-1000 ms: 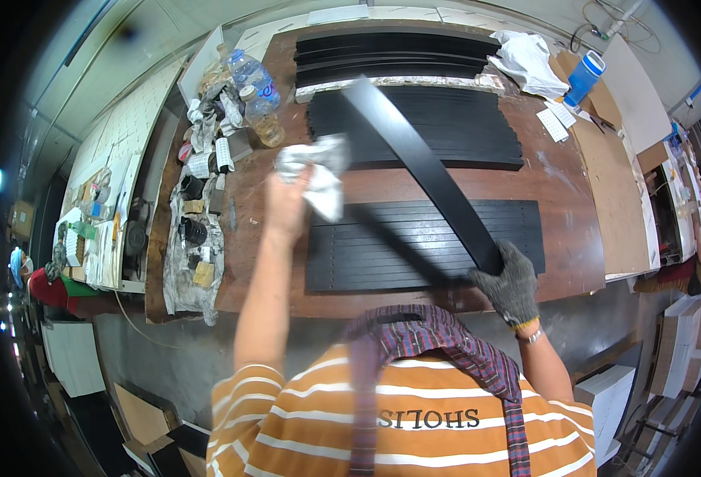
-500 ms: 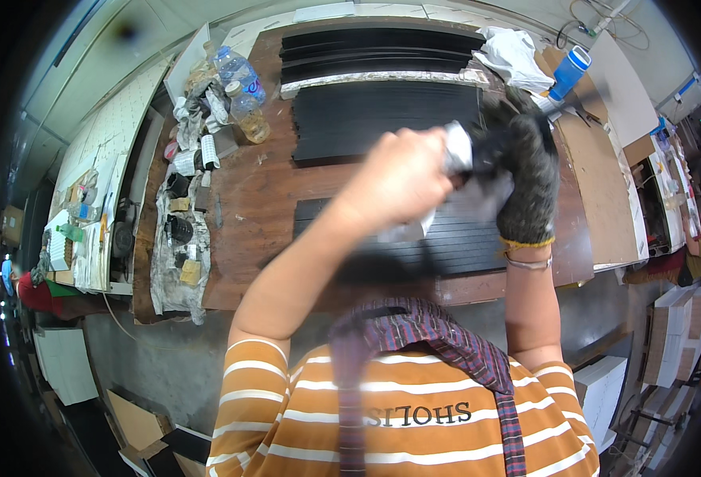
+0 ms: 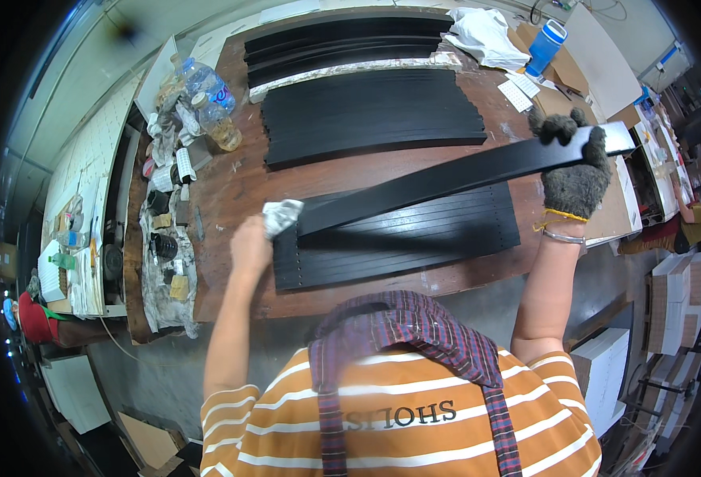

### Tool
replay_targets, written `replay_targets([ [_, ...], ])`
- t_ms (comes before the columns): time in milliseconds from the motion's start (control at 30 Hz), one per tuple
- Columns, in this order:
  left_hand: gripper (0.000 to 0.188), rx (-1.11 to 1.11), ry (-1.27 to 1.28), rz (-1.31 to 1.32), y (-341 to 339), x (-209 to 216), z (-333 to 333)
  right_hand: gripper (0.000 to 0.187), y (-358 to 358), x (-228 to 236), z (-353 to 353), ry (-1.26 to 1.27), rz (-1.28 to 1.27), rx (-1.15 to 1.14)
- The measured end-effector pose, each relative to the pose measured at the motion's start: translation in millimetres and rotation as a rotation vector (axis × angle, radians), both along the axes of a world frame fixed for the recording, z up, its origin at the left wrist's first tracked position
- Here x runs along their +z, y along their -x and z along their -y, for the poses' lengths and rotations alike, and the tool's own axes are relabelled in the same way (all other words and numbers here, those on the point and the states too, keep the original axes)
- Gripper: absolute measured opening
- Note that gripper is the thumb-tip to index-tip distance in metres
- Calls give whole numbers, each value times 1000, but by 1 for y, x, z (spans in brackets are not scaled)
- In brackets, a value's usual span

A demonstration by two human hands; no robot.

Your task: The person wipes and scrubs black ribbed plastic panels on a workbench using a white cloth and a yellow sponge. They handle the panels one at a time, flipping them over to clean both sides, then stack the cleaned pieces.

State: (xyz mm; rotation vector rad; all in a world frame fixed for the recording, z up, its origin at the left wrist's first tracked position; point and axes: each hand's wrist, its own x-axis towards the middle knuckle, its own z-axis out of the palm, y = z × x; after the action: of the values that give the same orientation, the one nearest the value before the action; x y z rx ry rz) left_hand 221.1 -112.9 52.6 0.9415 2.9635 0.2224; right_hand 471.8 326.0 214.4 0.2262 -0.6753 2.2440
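A long black slat (image 3: 422, 181) slants over the table, its right end raised higher. My right hand (image 3: 576, 165), in a dark knitted glove with a yellow cuff, grips it close to that end, fingers wrapped round its edges. At the opposite end, my bare left hand (image 3: 251, 250) is closed on a crumpled white cloth (image 3: 282, 216), which is beside the slat's tip; whether they touch I cannot tell. Below the slat lies a row of black slats (image 3: 398, 258) set side by side, with small holes along their ends.
More black slats (image 3: 370, 111) lie farther back on the brown table (image 3: 231, 191), with a stack of black strips (image 3: 342, 44) behind. Bottles (image 3: 217, 123), rags and sponges line the left side. A white bag (image 3: 486, 38) and a blue tumbler (image 3: 547, 48) stand at back right.
My left hand has moved left with the cloth, and my right hand has shifted right. The slat, blurred before, now shows clearly, stretched between them.
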Motion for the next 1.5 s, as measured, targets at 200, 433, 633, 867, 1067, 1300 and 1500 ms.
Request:
replay_targets([
  [200, 34, -388, -957, 583, -32, 130, -109, 43, 30, -15, 40, -15, 62, -27],
  [433, 76, -607, -696, 265, -117, 132, -190, 42, 43, -14, 59, 59, 16, 140],
  [633, 29, -489, -536, 785, -94, 68, -92, 43, 9, -11, 31, 77, 74, -28],
  [867, 24, -165, -743, 812, -82, 39, -30, 46, 35, -37, -12, 43, 217, -41],
  [1067, 32, -154, -482, 239, -29, 81, 2, 54, 26, -19, -29, -1105, 1172, -1664],
  [1300, 31, -456, -428, -55, 58, 110, 13, 46, 4, -67, 17, -1892, 1202, 224],
  [1500, 24, 66, -1153, -474, 100, 110, 0, 41, 5, -107, 100, -2057, 978, -6],
])
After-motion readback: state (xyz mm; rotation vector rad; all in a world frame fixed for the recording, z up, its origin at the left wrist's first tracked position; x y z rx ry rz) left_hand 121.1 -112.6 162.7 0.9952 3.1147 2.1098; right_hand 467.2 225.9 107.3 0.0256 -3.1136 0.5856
